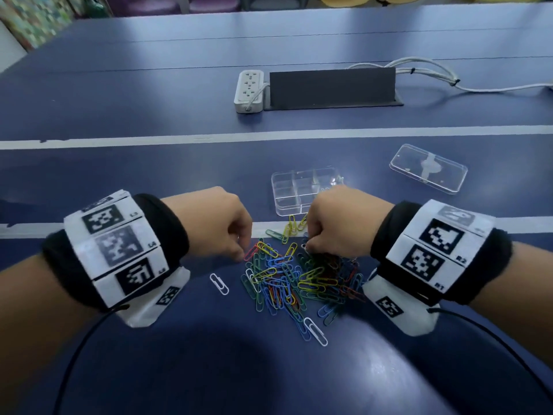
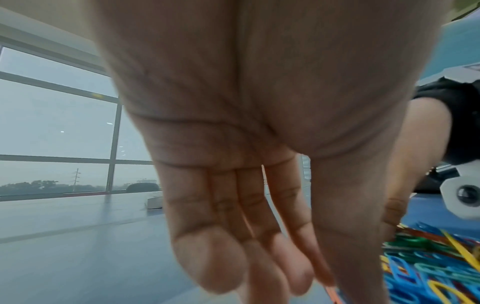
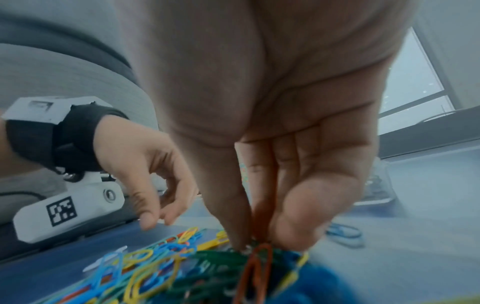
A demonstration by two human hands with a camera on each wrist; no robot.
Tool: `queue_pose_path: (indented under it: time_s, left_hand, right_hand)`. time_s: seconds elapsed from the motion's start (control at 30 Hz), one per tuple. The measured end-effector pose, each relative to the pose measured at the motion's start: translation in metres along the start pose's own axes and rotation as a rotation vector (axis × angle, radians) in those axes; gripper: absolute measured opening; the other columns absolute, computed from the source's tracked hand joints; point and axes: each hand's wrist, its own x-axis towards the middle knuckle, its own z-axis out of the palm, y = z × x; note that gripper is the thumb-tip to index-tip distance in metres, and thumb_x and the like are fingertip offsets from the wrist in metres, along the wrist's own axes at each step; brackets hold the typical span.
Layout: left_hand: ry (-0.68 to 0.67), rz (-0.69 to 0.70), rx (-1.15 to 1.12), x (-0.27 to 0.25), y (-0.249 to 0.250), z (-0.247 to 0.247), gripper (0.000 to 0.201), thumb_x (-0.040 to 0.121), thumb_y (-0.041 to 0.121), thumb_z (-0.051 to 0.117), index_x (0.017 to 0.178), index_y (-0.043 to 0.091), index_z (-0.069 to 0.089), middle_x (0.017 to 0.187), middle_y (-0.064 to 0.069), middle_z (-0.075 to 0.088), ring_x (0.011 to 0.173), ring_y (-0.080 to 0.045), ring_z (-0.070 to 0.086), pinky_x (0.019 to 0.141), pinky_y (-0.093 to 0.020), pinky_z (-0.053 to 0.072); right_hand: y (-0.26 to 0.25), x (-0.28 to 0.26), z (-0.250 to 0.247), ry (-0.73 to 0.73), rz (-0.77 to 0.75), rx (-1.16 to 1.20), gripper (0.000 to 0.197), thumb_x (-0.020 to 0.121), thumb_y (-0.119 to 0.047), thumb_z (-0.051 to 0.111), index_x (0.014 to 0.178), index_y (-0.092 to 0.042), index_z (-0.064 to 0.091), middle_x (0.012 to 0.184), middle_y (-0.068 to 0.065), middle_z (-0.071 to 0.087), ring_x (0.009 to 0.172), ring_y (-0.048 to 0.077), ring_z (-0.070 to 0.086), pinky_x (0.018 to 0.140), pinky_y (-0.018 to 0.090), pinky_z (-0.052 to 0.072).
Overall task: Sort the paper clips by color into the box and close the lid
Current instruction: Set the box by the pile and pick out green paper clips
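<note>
Nearest our lens, the right hand (image 3: 262, 144) has thumb and forefinger pressed together on an orange-red paper clip (image 3: 255, 267) at the far edge of the pile of paper clips (image 1: 299, 280); we judge this a pinch on one clip, though neighbouring clips crowd the fingertips and we cannot rule out a second clip caught with it; the left hand (image 1: 221, 223) hangs over the pile's left edge with fingers loosely curled, and we cannot tell whether it holds anything. We judge the clips light, stiff wire with a slick coating, apt to hook one another; hold is best taken on a rounded end, lifting slowly so tangled neighbours drop away. Outward from the hands, the clear box (image 1: 302, 190) stands just beyond the pile, open, its compartments apparently unfilled; the lid (image 1: 428, 169) lies apart to its right on the blue table (image 1: 149, 369); a lone white clip (image 1: 219, 283) lies left of the pile.
</note>
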Motion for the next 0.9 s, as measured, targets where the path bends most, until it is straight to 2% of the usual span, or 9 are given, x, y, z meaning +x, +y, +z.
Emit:
queue_pose_path:
  time_s: [0.1, 0.13, 0.2, 0.3, 0.43, 0.6, 0.73, 0.83, 0.9]
  left_hand:
    - [-0.042, 0.033, -0.025, -0.011, -0.011, 0.005, 0.016, 0.067, 0.032, 0.076, 0.08, 0.03, 0.069, 0.062, 0.011, 0.062, 0.057, 0.004, 0.054, 0.06, -0.01, 0.042]
    - [-0.061, 0.042, -0.029, -0.013, -0.013, 0.008, 0.021, 0.065, 0.033, 0.078, 0.084, 0.03, 0.069, 0.066, 0.011, 0.063, 0.059, 0.002, 0.054, 0.062, -0.012, 0.043]
    - [-0.092, 0.053, -0.019, -0.017, -0.017, 0.014, 0.028, 0.064, 0.031, 0.08, 0.089, 0.029, 0.07, 0.074, 0.01, 0.062, 0.064, -0.001, 0.053, 0.068, -0.018, 0.046]
    - [-0.109, 0.114, 0.024, -0.017, -0.02, 0.021, 0.021, 0.067, 0.029, 0.078, 0.087, 0.027, 0.071, 0.08, 0.009, 0.063, 0.073, -0.008, 0.055, 0.071, -0.02, 0.047]
    - [-0.113, 0.176, 0.039, -0.019, -0.023, 0.021, 0.008, 0.071, 0.029, 0.072, 0.079, 0.027, 0.073, 0.077, 0.006, 0.069, 0.073, -0.009, 0.061, 0.071, -0.023, 0.05]
    - [-0.09, 0.201, 0.097, -0.023, -0.023, 0.022, 0.008, 0.07, 0.03, 0.06, 0.071, 0.023, 0.065, 0.072, 0.007, 0.065, 0.067, -0.008, 0.058, 0.07, -0.027, 0.052]
    - [-0.077, 0.199, 0.087, -0.023, -0.018, 0.025, 0.008, 0.068, 0.029, 0.058, 0.061, 0.027, 0.053, 0.073, 0.007, 0.062, 0.067, -0.009, 0.055, 0.071, -0.029, 0.052]
    - [-0.076, 0.187, 0.089, -0.022, -0.015, 0.025, 0.013, 0.066, 0.027, 0.058, 0.058, 0.027, 0.047, 0.068, 0.007, 0.061, 0.063, -0.009, 0.052, 0.067, -0.027, 0.051]
    - [-0.023, 0.174, 0.035, -0.022, -0.012, 0.021, 0.014, 0.065, 0.023, 0.059, 0.06, 0.027, 0.047, 0.057, 0.009, 0.057, 0.057, -0.009, 0.051, 0.058, -0.019, 0.046]
  right_hand:
    - [0.004, 0.001, -0.003, 0.009, -0.003, -0.013, 0.019, 0.074, -0.022, 0.06, 0.081, -0.009, 0.072, 0.082, 0.011, 0.071, 0.075, 0.031, 0.063, 0.073, 0.033, 0.057]
    - [0.005, 0.0, -0.005, 0.007, 0.001, -0.004, 0.019, 0.074, -0.022, 0.06, 0.083, -0.012, 0.073, 0.084, 0.008, 0.072, 0.08, 0.03, 0.065, 0.076, 0.034, 0.057]
    - [0.007, -0.003, -0.008, 0.0, 0.002, 0.021, 0.017, 0.077, -0.02, 0.059, 0.088, -0.02, 0.071, 0.076, -0.002, 0.066, 0.08, 0.025, 0.062, 0.077, 0.029, 0.053]
    - [0.008, -0.007, -0.014, -0.028, -0.015, 0.07, 0.018, 0.079, -0.016, 0.056, 0.085, -0.031, 0.064, 0.058, -0.014, 0.048, 0.07, 0.02, 0.057, 0.071, 0.025, 0.05]
    - [0.01, -0.006, -0.014, -0.013, 0.0, 0.05, 0.022, 0.081, -0.015, 0.052, 0.086, -0.024, 0.071, 0.066, -0.007, 0.063, 0.076, 0.019, 0.062, 0.076, 0.027, 0.053]
    - [0.007, -0.005, -0.004, 0.016, 0.029, 0.018, 0.023, 0.077, -0.039, 0.066, 0.084, -0.019, 0.073, 0.082, 0.004, 0.073, 0.081, 0.025, 0.066, 0.075, 0.032, 0.055]
    - [0.008, -0.003, -0.001, 0.047, 0.031, -0.019, 0.014, 0.077, -0.023, 0.062, 0.078, -0.013, 0.073, 0.081, 0.01, 0.072, 0.08, 0.03, 0.066, 0.071, 0.032, 0.056]
    - [0.015, -0.004, -0.004, 0.009, 0.041, -0.009, 0.013, 0.076, -0.024, 0.061, 0.075, -0.013, 0.069, 0.08, 0.008, 0.072, 0.078, 0.026, 0.065, 0.071, 0.031, 0.055]
    - [0.02, -0.007, -0.008, -0.001, 0.061, 0.027, 0.008, 0.075, -0.027, 0.062, 0.071, -0.02, 0.063, 0.075, 0.002, 0.068, 0.073, 0.021, 0.059, 0.069, 0.028, 0.051]
